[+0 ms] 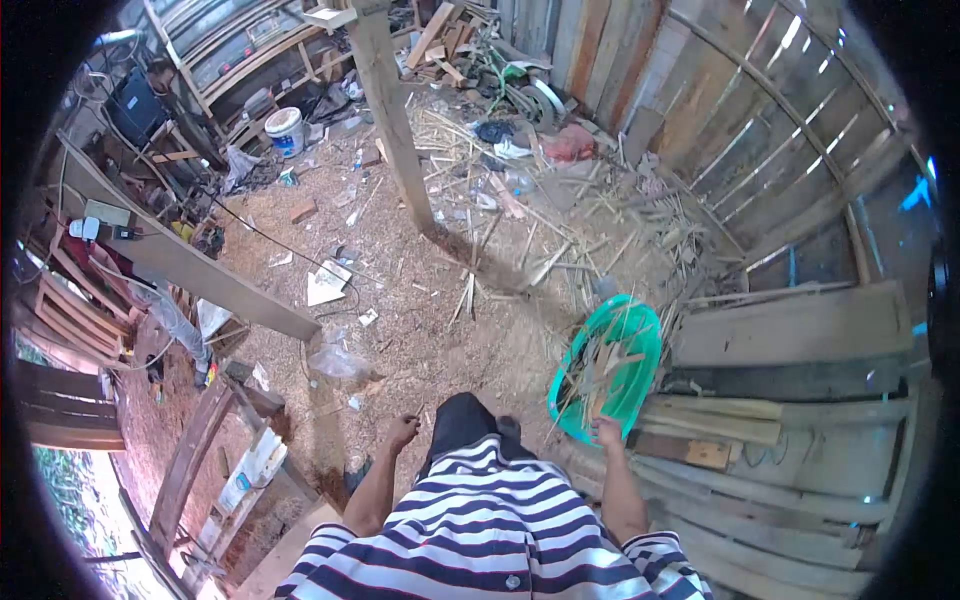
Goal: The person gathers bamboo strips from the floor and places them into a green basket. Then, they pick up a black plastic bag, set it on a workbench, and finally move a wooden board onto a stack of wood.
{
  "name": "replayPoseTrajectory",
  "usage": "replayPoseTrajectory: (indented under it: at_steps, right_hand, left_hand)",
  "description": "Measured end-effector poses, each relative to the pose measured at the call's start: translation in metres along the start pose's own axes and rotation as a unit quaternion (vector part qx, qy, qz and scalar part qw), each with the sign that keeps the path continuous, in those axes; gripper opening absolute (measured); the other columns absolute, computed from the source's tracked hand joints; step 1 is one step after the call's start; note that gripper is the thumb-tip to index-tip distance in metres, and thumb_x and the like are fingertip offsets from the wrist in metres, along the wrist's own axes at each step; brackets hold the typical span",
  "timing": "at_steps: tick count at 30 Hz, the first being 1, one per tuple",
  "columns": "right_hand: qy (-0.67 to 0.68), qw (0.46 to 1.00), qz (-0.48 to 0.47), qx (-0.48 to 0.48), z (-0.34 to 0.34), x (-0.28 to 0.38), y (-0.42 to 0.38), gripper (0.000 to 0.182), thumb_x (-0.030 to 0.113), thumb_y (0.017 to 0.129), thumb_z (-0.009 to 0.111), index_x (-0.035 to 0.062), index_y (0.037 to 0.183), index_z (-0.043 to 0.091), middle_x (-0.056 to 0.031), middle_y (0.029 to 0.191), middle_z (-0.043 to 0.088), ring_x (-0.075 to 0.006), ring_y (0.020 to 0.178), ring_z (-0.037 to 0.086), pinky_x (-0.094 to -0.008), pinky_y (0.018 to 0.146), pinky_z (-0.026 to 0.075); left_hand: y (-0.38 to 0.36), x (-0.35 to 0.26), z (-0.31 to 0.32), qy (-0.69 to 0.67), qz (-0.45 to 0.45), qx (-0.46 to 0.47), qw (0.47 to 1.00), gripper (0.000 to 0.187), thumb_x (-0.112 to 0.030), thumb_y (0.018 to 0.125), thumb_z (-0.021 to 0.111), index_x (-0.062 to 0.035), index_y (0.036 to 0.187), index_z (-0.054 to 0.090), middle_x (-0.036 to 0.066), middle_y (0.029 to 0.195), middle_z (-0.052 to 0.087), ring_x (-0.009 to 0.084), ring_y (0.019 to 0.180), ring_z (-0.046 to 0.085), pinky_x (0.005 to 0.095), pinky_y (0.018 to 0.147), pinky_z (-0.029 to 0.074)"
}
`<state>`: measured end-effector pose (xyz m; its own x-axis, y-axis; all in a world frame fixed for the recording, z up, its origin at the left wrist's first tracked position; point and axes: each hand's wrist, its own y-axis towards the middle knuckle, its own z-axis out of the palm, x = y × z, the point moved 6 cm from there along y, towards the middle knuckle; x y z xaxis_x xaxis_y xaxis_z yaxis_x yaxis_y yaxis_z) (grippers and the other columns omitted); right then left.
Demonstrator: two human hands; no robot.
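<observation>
My right hand (606,432) is closed on the near rim of a green plastic basin (630,384), to the right of my body. The basin is tilted, and thin wood scraps (598,366) lie in it, some poking over its edge. Held low at my left side, my left hand (403,431) has its fingers curled, and nothing shows in it. Shavings and dirt cover the ground around my legs.
A wooden post (391,120) rises ahead. Scattered sticks (575,235) lie beyond the basin. Stacked boards (790,330) line the right side. A white bucket (285,131) stands far left, and a wooden frame (195,455) is at the near left. A plastic bag (340,361) lies on the ground.
</observation>
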<state>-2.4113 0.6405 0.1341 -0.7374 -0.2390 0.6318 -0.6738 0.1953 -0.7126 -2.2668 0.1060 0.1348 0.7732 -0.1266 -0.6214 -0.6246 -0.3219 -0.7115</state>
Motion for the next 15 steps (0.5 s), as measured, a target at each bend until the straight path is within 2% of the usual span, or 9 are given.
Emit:
replayPoseTrajectory:
  at_steps: [1, 4, 6, 8, 10, 11, 12, 13, 15]
  right_hand:
    - [0.003, 1.000, -0.001, 0.002, 0.003, 0.023, 0.005, 0.029, 0.006, 0.083, 0.045, 0.0056, 0.108, 0.059, -0.0083, 0.087, 0.063, -0.0185, 0.067, 0.060, -0.0319, 0.053, 0.050]
    - [-0.023, 0.999, 0.019, 0.022, 0.022, 0.072, 0.023, 0.028, 0.006, 0.083, 0.046, 0.0057, 0.107, 0.059, -0.0083, 0.087, 0.063, -0.0193, 0.067, 0.060, -0.0319, 0.053, 0.050]
    - [-0.021, 0.999, 0.015, 0.028, 0.035, 0.076, 0.055, 0.028, 0.007, 0.084, 0.046, 0.0056, 0.109, 0.059, -0.0087, 0.086, 0.063, -0.0202, 0.068, 0.061, -0.0328, 0.055, 0.051]
    - [0.031, 0.988, 0.052, 0.140, 0.056, 0.061, 0.094, 0.027, 0.009, 0.085, 0.046, 0.0051, 0.109, 0.058, -0.0097, 0.087, 0.063, -0.0227, 0.070, 0.062, -0.0339, 0.056, 0.052]
    - [0.094, 0.988, 0.014, 0.126, 0.071, 0.042, 0.100, 0.027, 0.013, 0.087, 0.046, 0.0068, 0.110, 0.058, -0.0104, 0.088, 0.061, -0.0252, 0.072, 0.063, -0.0374, 0.058, 0.053]
    - [-0.061, 0.993, -0.013, 0.099, 0.080, 0.016, 0.125, 0.026, 0.013, 0.085, 0.047, 0.0066, 0.108, 0.058, -0.0111, 0.088, 0.061, -0.0269, 0.073, 0.063, -0.0399, 0.058, 0.052]
    - [-0.215, 0.973, -0.039, 0.070, 0.089, 0.012, 0.145, 0.026, 0.013, 0.084, 0.049, 0.0064, 0.107, 0.058, -0.0118, 0.089, 0.060, -0.0285, 0.074, 0.063, -0.0424, 0.059, 0.052]
    - [-0.210, 0.975, -0.038, 0.065, 0.098, 0.034, 0.134, 0.026, 0.013, 0.084, 0.049, 0.0064, 0.107, 0.058, -0.0118, 0.089, 0.060, -0.0285, 0.074, 0.063, -0.0424, 0.059, 0.052]
    - [-0.121, 0.990, 0.072, 0.004, 0.109, 0.069, 0.083, 0.018, 0.012, 0.077, 0.051, 0.0012, 0.082, 0.064, -0.0161, 0.077, 0.064, -0.0241, 0.069, 0.065, -0.0403, 0.059, 0.052]
  left_hand:
    - [0.028, 0.024, 0.000, -0.033, 0.009, -0.003, 0.999, 0.031, -0.020, 0.085, 0.052, -0.0002, 0.107, 0.061, 0.012, 0.088, 0.066, 0.0179, 0.070, 0.063, 0.0299, 0.061, 0.050]
    - [0.041, 0.036, -0.016, -0.039, -0.033, -0.029, 0.998, 0.030, -0.020, 0.085, 0.052, 0.0010, 0.104, 0.061, 0.011, 0.085, 0.065, 0.0182, 0.066, 0.062, 0.0297, 0.058, 0.049]
    - [0.046, 0.042, -0.024, -0.055, -0.078, -0.037, 0.995, 0.029, -0.021, 0.084, 0.052, 0.0005, 0.102, 0.061, 0.010, 0.083, 0.065, 0.0184, 0.063, 0.061, 0.0300, 0.053, 0.047]
    - [0.054, 0.043, -0.033, -0.069, -0.125, -0.016, 0.990, 0.028, -0.022, 0.084, 0.052, -0.0009, 0.100, 0.061, 0.009, 0.081, 0.064, 0.0185, 0.062, 0.061, 0.0299, 0.048, 0.045]
    - [0.073, 0.041, -0.042, -0.063, -0.158, -0.003, 0.985, 0.025, -0.021, 0.084, 0.053, -0.0021, 0.099, 0.060, 0.009, 0.082, 0.064, 0.0193, 0.062, 0.061, 0.0294, 0.045, 0.043]
    - [0.084, 0.040, -0.047, -0.073, -0.173, 0.002, 0.982, 0.026, -0.021, 0.084, 0.053, -0.0022, 0.100, 0.060, 0.009, 0.083, 0.064, 0.0200, 0.062, 0.061, 0.0296, 0.045, 0.043]
    - [0.100, 0.034, -0.053, -0.084, -0.187, 0.006, 0.979, 0.026, -0.022, 0.084, 0.053, -0.0024, 0.101, 0.059, 0.009, 0.084, 0.064, 0.0206, 0.062, 0.062, 0.0297, 0.045, 0.044]
    - [0.118, 0.017, -0.062, -0.079, -0.183, 0.009, 0.980, 0.026, -0.022, 0.084, 0.053, -0.0024, 0.101, 0.059, 0.009, 0.084, 0.064, 0.0206, 0.062, 0.062, 0.0297, 0.045, 0.044]
    - [0.147, -0.021, -0.078, -0.045, -0.157, 0.034, 0.986, 0.028, -0.023, 0.086, 0.053, -0.0021, 0.104, 0.058, 0.010, 0.085, 0.065, 0.0213, 0.063, 0.063, 0.0304, 0.047, 0.045]
